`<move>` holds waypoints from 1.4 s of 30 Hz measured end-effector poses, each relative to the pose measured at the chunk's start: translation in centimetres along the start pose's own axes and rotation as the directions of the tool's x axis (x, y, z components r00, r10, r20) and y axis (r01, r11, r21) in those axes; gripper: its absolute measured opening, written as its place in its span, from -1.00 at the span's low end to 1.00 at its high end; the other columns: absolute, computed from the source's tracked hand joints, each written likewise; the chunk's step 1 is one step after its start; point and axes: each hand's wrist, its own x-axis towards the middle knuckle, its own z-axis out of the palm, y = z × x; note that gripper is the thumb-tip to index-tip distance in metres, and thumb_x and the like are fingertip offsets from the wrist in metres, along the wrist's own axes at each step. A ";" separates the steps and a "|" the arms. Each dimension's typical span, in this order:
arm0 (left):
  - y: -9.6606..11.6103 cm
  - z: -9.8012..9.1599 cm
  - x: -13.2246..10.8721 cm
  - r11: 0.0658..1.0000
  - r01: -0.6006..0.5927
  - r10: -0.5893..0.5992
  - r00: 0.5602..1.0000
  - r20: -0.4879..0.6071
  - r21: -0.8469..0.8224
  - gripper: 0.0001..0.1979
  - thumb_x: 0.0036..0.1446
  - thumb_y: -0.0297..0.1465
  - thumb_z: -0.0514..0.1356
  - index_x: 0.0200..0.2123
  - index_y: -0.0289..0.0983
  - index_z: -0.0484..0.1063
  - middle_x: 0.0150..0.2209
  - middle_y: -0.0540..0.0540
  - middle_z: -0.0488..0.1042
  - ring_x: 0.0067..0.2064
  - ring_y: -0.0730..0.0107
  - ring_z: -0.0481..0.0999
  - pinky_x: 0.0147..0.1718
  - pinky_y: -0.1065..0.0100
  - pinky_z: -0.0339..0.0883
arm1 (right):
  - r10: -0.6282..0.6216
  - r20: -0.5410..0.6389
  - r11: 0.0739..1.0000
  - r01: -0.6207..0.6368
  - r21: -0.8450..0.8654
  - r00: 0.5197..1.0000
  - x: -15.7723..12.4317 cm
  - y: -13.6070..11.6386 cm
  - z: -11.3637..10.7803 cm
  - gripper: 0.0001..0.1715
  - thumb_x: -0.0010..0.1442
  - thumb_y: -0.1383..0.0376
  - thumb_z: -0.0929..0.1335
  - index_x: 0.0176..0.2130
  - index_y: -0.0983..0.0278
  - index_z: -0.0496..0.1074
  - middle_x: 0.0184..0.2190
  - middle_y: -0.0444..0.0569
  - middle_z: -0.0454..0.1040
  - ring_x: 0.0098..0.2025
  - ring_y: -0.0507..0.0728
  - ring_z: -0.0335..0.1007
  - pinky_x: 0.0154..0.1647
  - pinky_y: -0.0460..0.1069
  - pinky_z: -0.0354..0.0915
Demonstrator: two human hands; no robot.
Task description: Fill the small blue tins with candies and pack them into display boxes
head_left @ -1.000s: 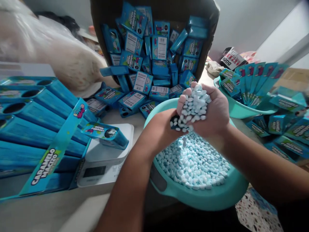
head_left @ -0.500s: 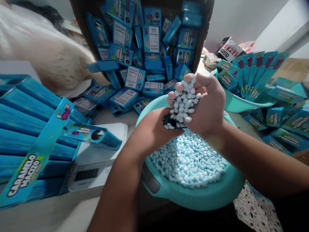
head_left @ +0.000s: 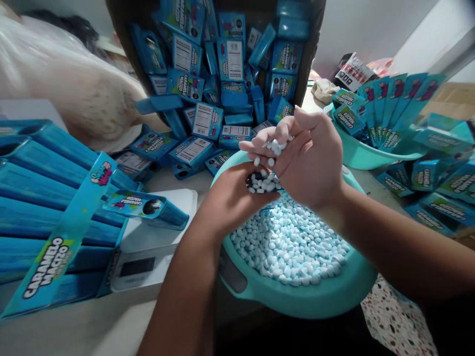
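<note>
My left hand [head_left: 237, 200] is closed around a small candy box, held upright over the turquoise basin [head_left: 308, 304]. My fingers hide most of the box; pale blue candies [head_left: 264, 184] fill its dark opening. Just above it, my right hand [head_left: 315, 158] is cupped and tilted toward the opening, with a few candies [head_left: 276, 147] left on the palm and fingers. Below both hands, a heap of loose pale blue candies [head_left: 297, 247] lies in the basin.
Left of the basin, a blue box [head_left: 166, 212] lies on a white kitchen scale [head_left: 137, 267], beside a large blue display pack [head_left: 55, 227]. Behind stands a dark container [head_left: 315, 29] full of blue boxes. A second turquoise bowl [head_left: 371, 160] with boxes sits at right.
Most candies have left my right palm, and the box opening now shows full of them. My right hand has tipped further to the left.
</note>
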 end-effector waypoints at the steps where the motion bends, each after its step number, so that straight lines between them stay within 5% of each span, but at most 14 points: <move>1: 0.0 0.1 0.0 1.000 0.021 -0.022 1.000 -0.006 -0.019 -0.70 -0.01 -0.28 0.38 -0.17 -0.20 0.55 -0.19 -0.06 0.61 -0.16 0.15 0.58 -0.16 0.22 0.44 | -0.008 0.020 1.000 0.008 -0.010 1.000 0.0 -0.1 0.0 -0.39 0.21 -0.23 0.26 -0.50 0.20 0.22 -0.31 -0.01 0.45 0.00 0.22 0.44 -0.09 0.10 0.42; 6: 0.4 0.4 0.2 0.990 0.137 -0.133 0.981 -0.145 0.020 -0.68 -0.06 -0.29 0.41 -0.19 -0.21 0.54 -0.25 -0.05 0.60 -0.27 0.24 0.56 -0.29 0.26 0.41 | -0.197 0.004 0.958 0.194 -0.212 0.980 -0.2 -1.0 -1.0 -0.62 0.32 0.01 0.27 -0.38 0.20 0.41 -0.11 -0.02 0.49 0.03 0.18 0.41 -0.10 0.03 0.39; 9: 0.5 0.4 0.1 0.990 0.143 -0.140 0.970 -0.198 0.003 -0.70 -0.02 -0.28 0.38 -0.18 -0.20 0.54 -0.24 -0.05 0.60 -0.25 0.26 0.57 -0.33 0.31 0.39 | -0.331 -0.003 0.793 0.277 -0.543 0.943 0.1 -1.2 -2.5 -0.78 0.26 0.15 0.35 -0.37 0.20 0.47 -0.26 -0.02 0.47 -0.12 0.16 0.38 -0.16 0.02 0.34; 15: 0.1 0.3 -0.1 0.988 0.142 -0.122 0.961 -0.249 0.062 -0.69 0.01 -0.22 0.37 -0.15 -0.17 0.55 -0.21 -0.07 0.61 -0.19 0.21 0.58 -0.26 0.28 0.40 | -0.168 0.180 0.554 0.244 -0.796 0.969 1.1 -0.6 -4.8 -0.84 0.14 0.26 0.39 -0.45 0.25 0.50 -0.45 -0.03 0.44 -0.33 0.10 0.29 -0.32 0.01 0.20; 24: 0.3 0.1 0.0 0.979 0.137 -0.115 0.982 -0.149 0.150 -0.66 -0.04 -0.24 0.38 -0.16 -0.18 0.55 -0.19 -0.06 0.61 -0.20 0.21 0.56 -0.31 0.33 0.35 | -0.003 0.278 0.271 0.269 -0.924 0.961 0.2 -0.7 -2.8 -0.74 0.14 0.37 0.33 -0.58 0.27 0.40 -0.57 -0.04 0.33 -0.46 0.05 0.11 -0.39 0.04 -0.04; 30: 0.4 0.0 0.1 0.976 0.154 -0.131 0.980 -0.150 0.156 -0.65 -0.04 -0.21 0.38 -0.17 -0.20 0.56 -0.21 -0.06 0.61 -0.22 0.21 0.55 -0.33 0.34 0.33 | -0.027 0.276 0.339 0.269 -0.902 0.961 0.3 -0.2 -2.6 -0.80 0.14 0.35 0.34 -0.50 0.28 0.46 -0.53 -0.07 0.40 -0.46 0.03 0.14 -0.43 0.02 -0.03; 42: 0.7 0.1 0.0 0.970 0.183 -0.149 0.967 -0.209 0.159 -0.61 -0.03 -0.11 0.38 -0.16 -0.18 0.56 -0.24 -0.06 0.61 -0.26 0.21 0.55 -0.37 0.32 0.33 | 0.041 0.254 0.732 0.144 -0.666 0.966 0.8 0.0 -3.5 -0.86 0.13 0.28 0.40 -0.40 0.29 0.55 -0.45 -0.05 0.51 -0.39 0.06 0.35 -0.43 -0.01 0.20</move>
